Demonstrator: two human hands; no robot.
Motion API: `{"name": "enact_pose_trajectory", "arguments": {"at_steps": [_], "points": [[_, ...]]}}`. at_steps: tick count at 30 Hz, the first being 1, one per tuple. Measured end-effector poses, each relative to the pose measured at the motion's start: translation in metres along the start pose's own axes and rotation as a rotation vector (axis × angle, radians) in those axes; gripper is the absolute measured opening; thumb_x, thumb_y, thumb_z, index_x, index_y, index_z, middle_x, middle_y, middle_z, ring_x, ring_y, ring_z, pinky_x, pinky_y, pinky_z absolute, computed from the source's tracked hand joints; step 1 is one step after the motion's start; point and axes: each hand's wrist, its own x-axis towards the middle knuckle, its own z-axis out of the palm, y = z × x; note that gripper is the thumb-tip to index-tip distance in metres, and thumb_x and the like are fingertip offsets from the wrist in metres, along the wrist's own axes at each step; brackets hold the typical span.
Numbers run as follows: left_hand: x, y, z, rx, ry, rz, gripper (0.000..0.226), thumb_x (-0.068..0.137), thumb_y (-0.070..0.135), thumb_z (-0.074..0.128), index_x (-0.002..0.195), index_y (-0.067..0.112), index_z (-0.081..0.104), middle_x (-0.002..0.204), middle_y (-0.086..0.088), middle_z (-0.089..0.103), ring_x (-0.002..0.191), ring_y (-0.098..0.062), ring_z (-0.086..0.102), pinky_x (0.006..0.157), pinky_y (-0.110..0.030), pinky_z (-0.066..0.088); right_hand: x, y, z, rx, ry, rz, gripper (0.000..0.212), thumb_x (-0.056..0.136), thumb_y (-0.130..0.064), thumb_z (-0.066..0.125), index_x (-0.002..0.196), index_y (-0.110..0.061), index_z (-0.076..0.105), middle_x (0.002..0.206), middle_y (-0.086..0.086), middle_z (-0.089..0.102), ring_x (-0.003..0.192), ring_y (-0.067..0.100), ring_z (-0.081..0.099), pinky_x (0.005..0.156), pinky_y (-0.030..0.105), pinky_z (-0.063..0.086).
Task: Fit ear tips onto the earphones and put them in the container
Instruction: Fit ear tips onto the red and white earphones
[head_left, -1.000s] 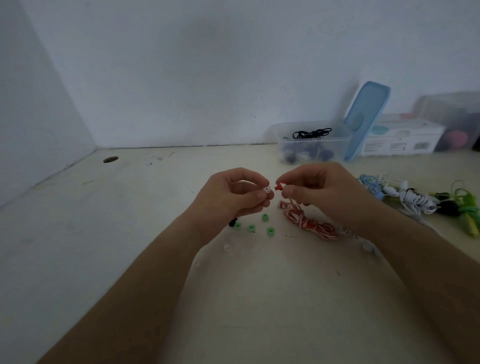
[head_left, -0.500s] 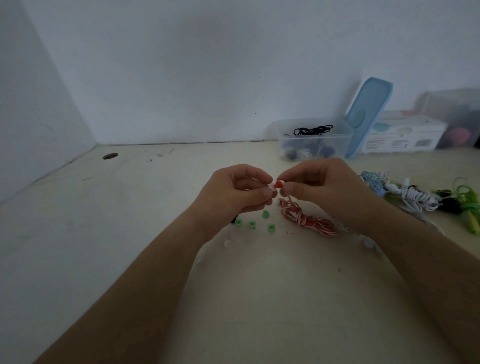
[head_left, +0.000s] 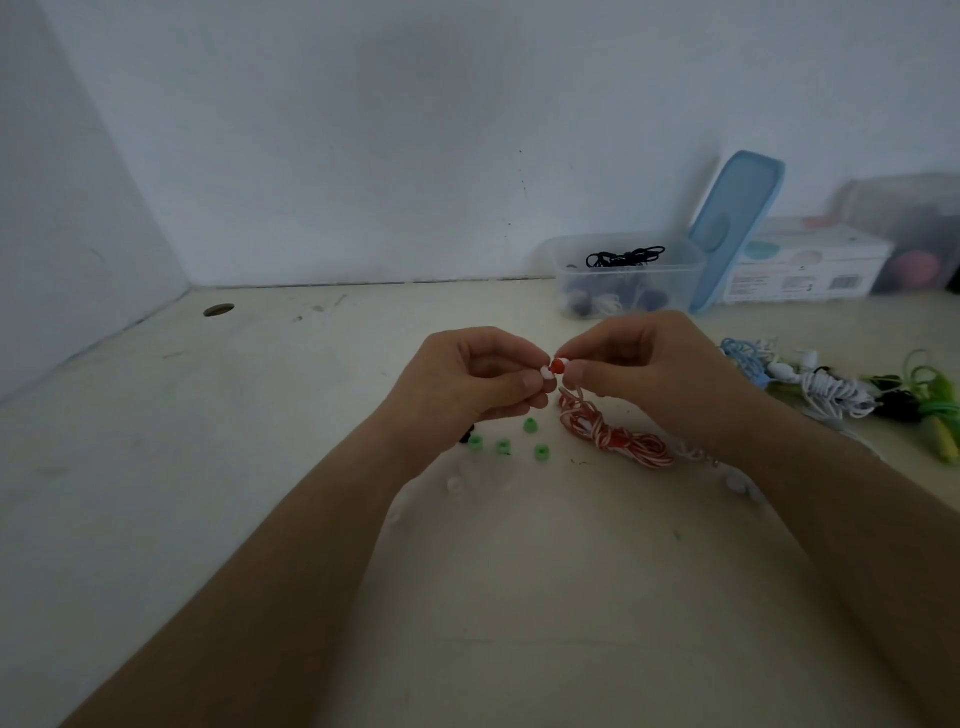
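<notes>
Earphone (head_left: 559, 365) in right hand (head_left: 655, 375) touches ear tip (head_left: 545, 372) pinched in left hand (head_left: 467, 382).

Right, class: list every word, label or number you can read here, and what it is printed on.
No text is readable.
The white box at the back right has printed lines and a barcode-like patch, all too blurred to read.

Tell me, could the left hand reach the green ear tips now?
Probably yes: the green tips lie uncovered on the table just below the left hand. But its grip is pinching a white tip, so it would need to let go first.
</notes>
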Motion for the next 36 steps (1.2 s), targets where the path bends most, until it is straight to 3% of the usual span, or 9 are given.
{"name": "enact_pose_trajectory", "arguments": {"at_steps": [9,23,29,36], "points": [[0.0000,-0.0003,0.0006,0.024,-0.019,0.014,0.017,0.084,0.002,0.071,0.100,-0.003,0.069,0.090,-0.016,0.075,0.082,-0.023,0.073,0.078,-0.029,0.060,0.0005,0.0018,-0.0022,-0.017,-0.041,-0.011,0.015,0.084,-0.011,0.075,0.096,-0.020,0.077,0.085,-0.002,0.077,0.082,0.012,0.073,0.079,0.018,0.055],[-0.0005,0.0005,0.0035,0.031,0.025,0.010,0.017,0.080,0.000,0.075,0.096,-0.001,0.072,0.083,-0.013,0.076,0.078,-0.022,0.075,0.071,-0.025,0.058,0.0016,0.0030,-0.0034,-0.049,-0.048,-0.028,0.014,0.082,-0.012,0.076,0.093,-0.021,0.078,0.081,-0.002,0.076,0.077,0.012,0.071,0.079,0.021,0.057],[-0.0007,0.0013,0.0044,0.038,0.038,0.006,0.014,0.079,0.000,0.076,0.093,0.002,0.073,0.082,-0.013,0.076,0.078,-0.023,0.075,0.070,-0.025,0.058,0.0012,0.0025,-0.0030,-0.055,-0.048,-0.060,0.014,0.082,-0.010,0.077,0.092,-0.019,0.078,0.076,-0.003,0.076,0.070,0.004,0.068,0.069,0.013,0.050],[-0.0008,0.0014,0.0052,0.043,0.052,0.002,0.016,0.079,-0.001,0.075,0.095,0.000,0.073,0.082,-0.014,0.076,0.078,-0.024,0.075,0.071,-0.026,0.060,0.0023,0.0048,-0.0017,-0.109,-0.022,-0.096,0.012,0.082,-0.013,0.078,0.091,-0.022,0.078,0.076,-0.005,0.075,0.071,0.006,0.069,0.070,0.014,0.051]]}}
